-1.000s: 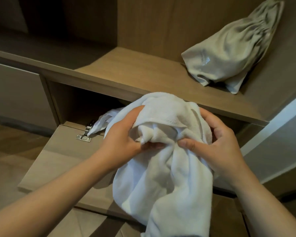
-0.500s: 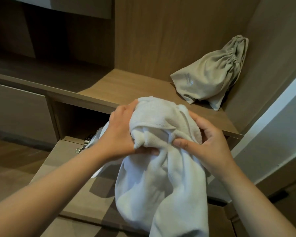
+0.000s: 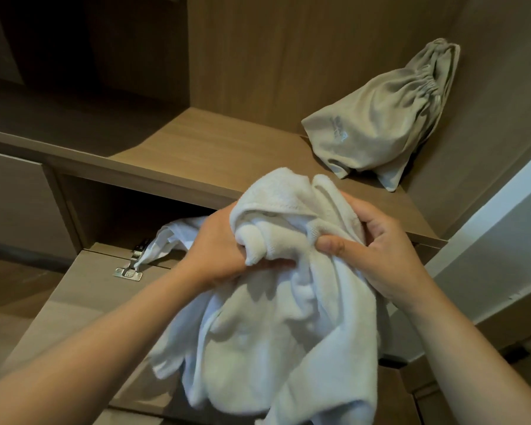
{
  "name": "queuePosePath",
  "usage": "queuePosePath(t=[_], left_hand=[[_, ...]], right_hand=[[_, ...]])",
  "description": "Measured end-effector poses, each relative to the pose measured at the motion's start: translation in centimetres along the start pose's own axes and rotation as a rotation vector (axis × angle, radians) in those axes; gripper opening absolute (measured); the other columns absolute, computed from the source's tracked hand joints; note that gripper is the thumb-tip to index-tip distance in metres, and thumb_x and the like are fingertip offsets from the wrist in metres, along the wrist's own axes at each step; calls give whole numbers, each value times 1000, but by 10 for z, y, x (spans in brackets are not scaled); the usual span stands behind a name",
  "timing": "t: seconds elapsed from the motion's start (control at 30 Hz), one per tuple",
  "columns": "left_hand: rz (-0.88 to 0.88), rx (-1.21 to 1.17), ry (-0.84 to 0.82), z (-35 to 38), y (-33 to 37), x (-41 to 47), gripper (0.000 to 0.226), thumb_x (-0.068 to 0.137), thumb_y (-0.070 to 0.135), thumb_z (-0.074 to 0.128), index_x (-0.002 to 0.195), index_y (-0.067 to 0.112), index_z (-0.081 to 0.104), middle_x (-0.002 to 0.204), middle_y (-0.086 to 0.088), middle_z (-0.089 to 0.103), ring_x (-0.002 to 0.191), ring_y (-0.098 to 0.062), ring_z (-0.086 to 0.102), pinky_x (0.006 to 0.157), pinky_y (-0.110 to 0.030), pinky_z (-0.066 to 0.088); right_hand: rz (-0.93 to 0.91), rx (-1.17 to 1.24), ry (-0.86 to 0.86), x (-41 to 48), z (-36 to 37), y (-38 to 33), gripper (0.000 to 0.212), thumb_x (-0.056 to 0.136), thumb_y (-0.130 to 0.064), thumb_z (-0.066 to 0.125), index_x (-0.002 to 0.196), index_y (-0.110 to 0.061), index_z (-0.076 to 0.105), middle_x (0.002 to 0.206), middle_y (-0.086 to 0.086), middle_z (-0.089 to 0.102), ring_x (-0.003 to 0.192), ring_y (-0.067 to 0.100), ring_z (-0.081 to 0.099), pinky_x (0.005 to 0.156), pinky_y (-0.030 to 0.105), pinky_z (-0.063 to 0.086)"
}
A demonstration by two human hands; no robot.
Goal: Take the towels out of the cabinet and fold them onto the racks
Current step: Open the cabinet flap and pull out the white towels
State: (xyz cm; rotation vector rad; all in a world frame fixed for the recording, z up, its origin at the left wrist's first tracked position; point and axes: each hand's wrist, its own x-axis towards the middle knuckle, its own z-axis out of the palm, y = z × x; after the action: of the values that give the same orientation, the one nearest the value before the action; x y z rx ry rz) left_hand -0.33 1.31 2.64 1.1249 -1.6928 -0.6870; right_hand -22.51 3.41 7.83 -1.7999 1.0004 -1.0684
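- Our left hand (image 3: 218, 253) and right hand (image 3: 377, 256) both clutch the bunched white towel (image 3: 276, 326), held before the open cabinet (image 3: 111, 216).
- A beige drawstring bag (image 3: 383, 124) sits on the shelf (image 3: 215, 151) above.

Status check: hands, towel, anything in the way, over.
Left hand and right hand both grip the towel, bunched, unfolded. White cloth trails out of the open cabinet behind the left hand. Bag sits apart on the shelf, nothing blocking.

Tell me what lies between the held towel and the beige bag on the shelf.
Only bare wooden shelf separates the white towel from the drawstring bag, per the head view.
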Motion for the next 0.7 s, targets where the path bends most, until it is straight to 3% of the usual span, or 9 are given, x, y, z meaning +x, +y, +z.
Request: queuePosePath(t=[0.07,0.13,0.17,0.3,0.4,0.5,0.57,0.63,0.7], left_hand=[[-15,-37,24,4,-9,-2,37,50,57,64,80,36,62,79,24,68,80,7,62,71,-15,49],[-31,-46,31,5,-14,-3,47,54,53,61,86,20,65,82,7,69,86,-12,66,77,-37,54],[-34,-46,35,7,-17,-3,49,54,53,59,87,17,65,82,5,69,87,-16,66,78,-38,53],[-62,-25,71,14,-25,-7,36,52,53,56,83,34,58,78,17,63,78,10,59,65,-7,41],[-112,9,69,17,-35,-8,41,60,43,67,94,20,65,87,9,69,84,0,62,68,-15,46],[-177,37,19,18,-45,-9,40,50,60,69,79,31,65,75,24,66,74,13,57,58,-6,40],[-232,133,-29,24,-56,-16,50,43,75,58,69,34,63,67,26,62,69,15,55,56,-7,38],[-333,84,-44,33,-76,-31,61,42,78,59,77,29,68,74,19,66,75,7,60,64,-12,44],[-438,-31,-12,43,-95,-46,63,44,74,68,86,27,69,86,10,71,86,-5,66,78,-32,54]], right_hand=[[-8,-30,28,-1,5,6,68,76,-28,81,138,-31,53,122,-16,67,111,4,64,83,21,54],[-12,-107,66,-5,11,13,73,76,-42,79,141,-40,47,130,-21,61,117,2,59,89,27,53],[-2,-135,83,-9,13,17,77,73,-48,77,142,-46,42,134,-24,57,120,0,56,93,30,51],[38,-162,97,-24,19,32,95,64,-61,78,145,-58,28,144,-33,43,130,-6,46,98,33,45],[93,-173,79,-26,20,41,102,59,-65,80,144,-60,24,142,-35,42,128,-6,47,99,37,48],[187,-255,41,-21,23,53,111,50,-74,81,142,-66,20,146,-33,37,134,3,42,104,48,45],[225,-249,9,-19,27,67,105,52,-73,81,140,-67,23,141,-34,42,130,2,46,101,43,47],[247,-239,-15,-19,35,89,92,59,-67,81,136,-66,31,131,-37,48,121,-6,51,93,27,50],[295,-240,-13,-21,45,113,85,64,-60,82,135,-62,35,127,-38,50,119,-8,51,85,14,48]])
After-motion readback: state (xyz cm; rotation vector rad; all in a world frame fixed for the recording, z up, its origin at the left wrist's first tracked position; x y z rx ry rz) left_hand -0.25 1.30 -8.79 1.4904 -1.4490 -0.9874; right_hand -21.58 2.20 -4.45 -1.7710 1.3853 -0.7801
